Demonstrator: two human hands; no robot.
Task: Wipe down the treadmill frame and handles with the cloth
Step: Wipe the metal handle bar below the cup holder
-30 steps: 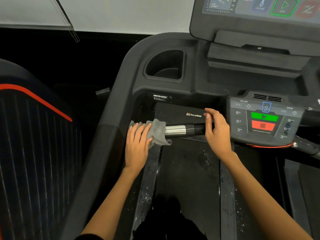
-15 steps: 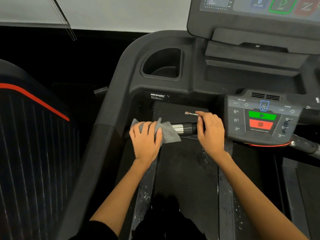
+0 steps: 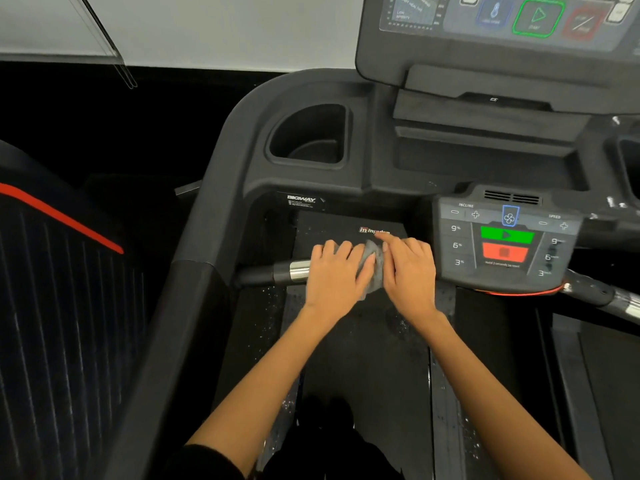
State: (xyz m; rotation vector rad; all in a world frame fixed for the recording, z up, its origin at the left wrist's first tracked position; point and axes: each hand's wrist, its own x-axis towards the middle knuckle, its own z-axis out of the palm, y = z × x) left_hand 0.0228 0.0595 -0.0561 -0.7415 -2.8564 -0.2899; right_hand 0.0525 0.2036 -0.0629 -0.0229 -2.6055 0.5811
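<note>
A horizontal handle bar (image 3: 277, 271), black with a silver band, runs from the treadmill's left frame arm (image 3: 207, 220) toward the centre. My left hand (image 3: 334, 273) presses the grey cloth (image 3: 375, 268) around the bar. Only a strip of the cloth shows between my hands. My right hand (image 3: 410, 271) sits right beside it on the bar, fingers touching the cloth's right side. The bar under both hands is hidden.
A small control panel (image 3: 505, 240) with green and red buttons sits just right of my right hand. A cup holder (image 3: 308, 140) and the main console screen (image 3: 502, 19) lie beyond. The black belt (image 3: 363, 358) runs below. Another machine (image 3: 59, 289) with a red stripe stands left.
My left hand has slid the cloth rightward along the bar, uncovering the silver band on its left. It now meets my right hand, which stayed on the bar's right part.
</note>
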